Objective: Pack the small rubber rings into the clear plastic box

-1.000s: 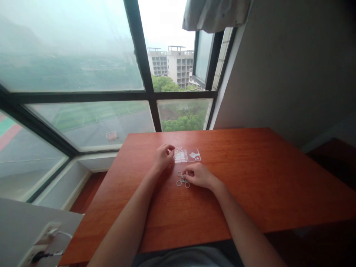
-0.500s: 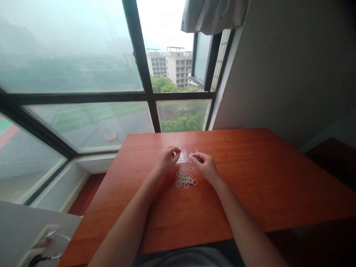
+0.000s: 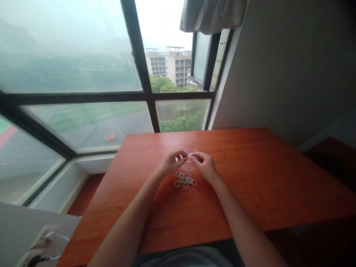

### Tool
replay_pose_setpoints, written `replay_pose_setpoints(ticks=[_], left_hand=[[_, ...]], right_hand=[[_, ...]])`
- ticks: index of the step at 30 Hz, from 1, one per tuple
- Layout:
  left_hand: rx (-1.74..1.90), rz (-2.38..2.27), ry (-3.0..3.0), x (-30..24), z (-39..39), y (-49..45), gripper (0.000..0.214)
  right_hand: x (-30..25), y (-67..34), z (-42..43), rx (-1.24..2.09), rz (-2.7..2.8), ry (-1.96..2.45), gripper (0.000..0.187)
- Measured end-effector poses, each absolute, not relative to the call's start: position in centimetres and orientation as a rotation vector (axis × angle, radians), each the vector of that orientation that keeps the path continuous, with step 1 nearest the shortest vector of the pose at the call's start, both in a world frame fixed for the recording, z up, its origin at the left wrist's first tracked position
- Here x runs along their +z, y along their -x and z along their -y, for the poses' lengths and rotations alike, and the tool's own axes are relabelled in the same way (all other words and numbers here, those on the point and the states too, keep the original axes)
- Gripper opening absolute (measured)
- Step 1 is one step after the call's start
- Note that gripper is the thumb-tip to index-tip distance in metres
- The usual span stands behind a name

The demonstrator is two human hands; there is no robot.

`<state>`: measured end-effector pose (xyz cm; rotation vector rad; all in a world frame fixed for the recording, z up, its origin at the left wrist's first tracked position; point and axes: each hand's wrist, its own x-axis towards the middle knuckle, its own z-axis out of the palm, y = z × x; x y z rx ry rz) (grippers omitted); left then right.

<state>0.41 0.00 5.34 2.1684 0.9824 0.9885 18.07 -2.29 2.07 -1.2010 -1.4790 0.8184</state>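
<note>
On the reddish wooden table [image 3: 250, 178] lies a small pile of several pale rings [image 3: 185, 179]. Just behind the pile, my left hand [image 3: 171, 163] and my right hand [image 3: 204, 164] meet, both pinched on a small clear plastic case [image 3: 190, 155] held between them. The fingers hide most of the case, so I cannot tell whether it stands on the table or is lifted.
A large window with dark frames [image 3: 144, 74] runs behind the table, and a grey wall [image 3: 292, 66] stands at the right. A white power strip with cables [image 3: 41, 241] lies at the lower left. A folded curtain [image 3: 214, 15] hangs above.
My right hand left the rings and went up to the clear case. My left hand slid right, and the two halves of the case have come together between both hands.
</note>
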Motion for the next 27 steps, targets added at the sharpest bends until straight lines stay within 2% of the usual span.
replay_pose_setpoints(ticks=[8, 15, 27], left_hand=[[1.032, -1.080, -2.114, 4.6, -0.8, 0.1, 0.010], [1.141, -1.581, -1.908, 2.5, -2.9, 3.1, 0.020], [1.083, -1.578, -1.886, 2.4, -2.9, 3.3, 0.022]], right_hand=[[2.0, -18.0, 2.3, 0.764, 1.484, 1.218, 0.031], [2.1, -17.8, 2.5, 0.749, 1.512, 1.229, 0.029], [2.0, -17.5, 2.6, 0.703, 1.665, 1.227, 0.024]])
